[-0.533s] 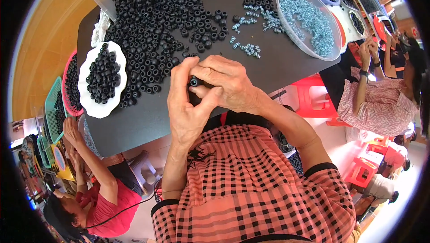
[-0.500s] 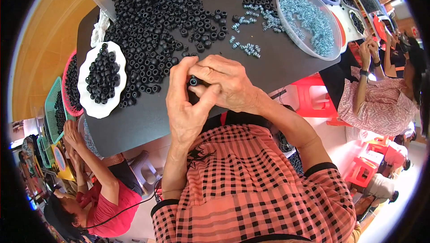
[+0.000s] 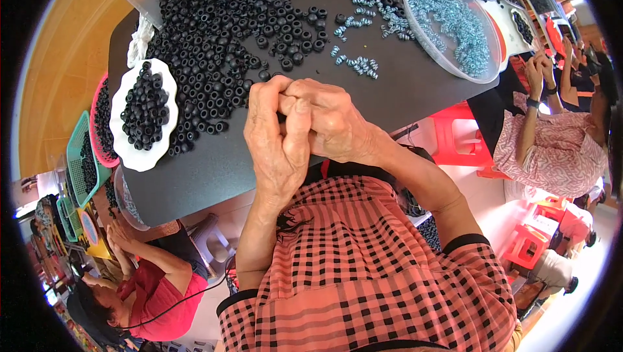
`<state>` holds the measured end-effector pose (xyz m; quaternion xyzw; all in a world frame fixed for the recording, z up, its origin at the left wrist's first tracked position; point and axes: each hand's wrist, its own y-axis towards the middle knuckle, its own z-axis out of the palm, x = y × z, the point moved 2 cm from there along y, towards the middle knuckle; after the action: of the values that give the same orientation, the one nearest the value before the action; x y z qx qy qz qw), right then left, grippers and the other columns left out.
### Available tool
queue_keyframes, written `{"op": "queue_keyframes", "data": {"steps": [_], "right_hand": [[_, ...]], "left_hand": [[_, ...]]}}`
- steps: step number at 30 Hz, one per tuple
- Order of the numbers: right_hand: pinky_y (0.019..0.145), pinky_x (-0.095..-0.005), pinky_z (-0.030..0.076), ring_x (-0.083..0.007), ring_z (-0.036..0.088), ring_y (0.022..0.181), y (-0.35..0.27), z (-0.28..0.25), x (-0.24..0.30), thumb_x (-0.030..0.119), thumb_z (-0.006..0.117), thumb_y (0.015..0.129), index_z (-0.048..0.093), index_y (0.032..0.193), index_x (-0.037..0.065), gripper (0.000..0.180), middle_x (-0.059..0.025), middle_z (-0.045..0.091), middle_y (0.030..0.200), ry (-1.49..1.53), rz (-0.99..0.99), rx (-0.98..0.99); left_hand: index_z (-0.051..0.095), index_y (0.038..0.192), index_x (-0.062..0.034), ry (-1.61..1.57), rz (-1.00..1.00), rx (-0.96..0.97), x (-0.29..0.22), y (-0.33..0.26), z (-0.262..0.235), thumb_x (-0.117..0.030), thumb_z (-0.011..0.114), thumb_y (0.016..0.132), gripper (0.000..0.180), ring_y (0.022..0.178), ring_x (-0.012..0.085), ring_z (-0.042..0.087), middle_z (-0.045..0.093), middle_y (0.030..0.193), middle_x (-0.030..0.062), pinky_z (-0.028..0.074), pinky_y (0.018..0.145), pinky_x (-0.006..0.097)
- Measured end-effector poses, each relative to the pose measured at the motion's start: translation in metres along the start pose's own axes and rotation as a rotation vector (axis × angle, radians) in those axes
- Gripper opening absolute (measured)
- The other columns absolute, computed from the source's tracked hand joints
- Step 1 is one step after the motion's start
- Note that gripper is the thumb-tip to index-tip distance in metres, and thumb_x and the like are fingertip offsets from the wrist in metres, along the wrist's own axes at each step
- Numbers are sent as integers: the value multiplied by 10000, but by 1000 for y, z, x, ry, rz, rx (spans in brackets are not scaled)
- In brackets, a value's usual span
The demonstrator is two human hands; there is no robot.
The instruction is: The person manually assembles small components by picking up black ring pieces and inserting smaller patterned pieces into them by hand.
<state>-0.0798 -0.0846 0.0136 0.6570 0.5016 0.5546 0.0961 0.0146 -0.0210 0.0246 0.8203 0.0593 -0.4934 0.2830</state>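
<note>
My left hand (image 3: 276, 147) and my right hand (image 3: 334, 121) are pressed together over the near part of the dark table (image 3: 207, 176). Their fingertips pinch a small black ring, of which only a dark sliver (image 3: 280, 118) shows between the thumbs. Just beyond the hands lies a big pile of black rings (image 3: 220, 34). A few small silvery springs (image 3: 360, 65) lie loose to the right of the pile. A white scalloped plate (image 3: 133, 160) heaped with black rings sits to the left.
A clear bowl (image 3: 483, 76) of silvery springs stands at the far right of the table. Pink and green baskets (image 3: 78, 157) hold more rings at the left. One person (image 3: 551, 150) sits to the right by red stools (image 3: 461, 138), another (image 3: 156, 293) at lower left.
My fingers have closed tighter over the black ring, which showed plainly between them before and is now almost hidden. Both hands stay in the same spot.
</note>
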Motion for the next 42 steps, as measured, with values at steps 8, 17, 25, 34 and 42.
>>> {"op": "queue_keyframes", "data": {"steps": [8,17,25,34,42], "right_hand": [[624,-371,516,-297,605,734,-1,-1,1,0,703,702,592,848,-14,185,-105,592,837,70,-59,-8],[587,-364,515,-300,603,707,-4,-3,2,17,696,709,565,845,-22,193,-130,585,844,-8,-83,19],[587,-357,523,-287,616,709,-4,-3,4,21,708,694,582,857,-8,208,-111,593,846,-73,-114,-5],[594,-270,532,-182,629,735,5,-6,2,13,783,631,686,1033,39,415,-78,657,933,-147,-129,-172],[595,-245,529,-146,608,725,4,0,3,-32,748,656,667,1082,35,438,-87,638,996,-110,-83,-98]], "left_hand": [[572,978,12,-10,19,-15,-2,5,0,-174,530,943,194,750,258,566,573,849,127,460,669,341],[577,885,33,61,105,-79,2,3,6,-170,379,1016,312,656,149,522,574,738,84,425,598,289],[569,954,35,29,74,-2,-1,3,1,-110,439,970,195,734,273,588,588,808,150,470,672,357],[573,1063,27,-436,-237,-91,-5,-17,-21,-112,537,954,180,849,69,498,573,950,16,414,771,212],[596,1146,47,-522,-293,3,3,-19,-21,-98,538,958,245,798,26,478,586,930,-17,385,699,170]]}}
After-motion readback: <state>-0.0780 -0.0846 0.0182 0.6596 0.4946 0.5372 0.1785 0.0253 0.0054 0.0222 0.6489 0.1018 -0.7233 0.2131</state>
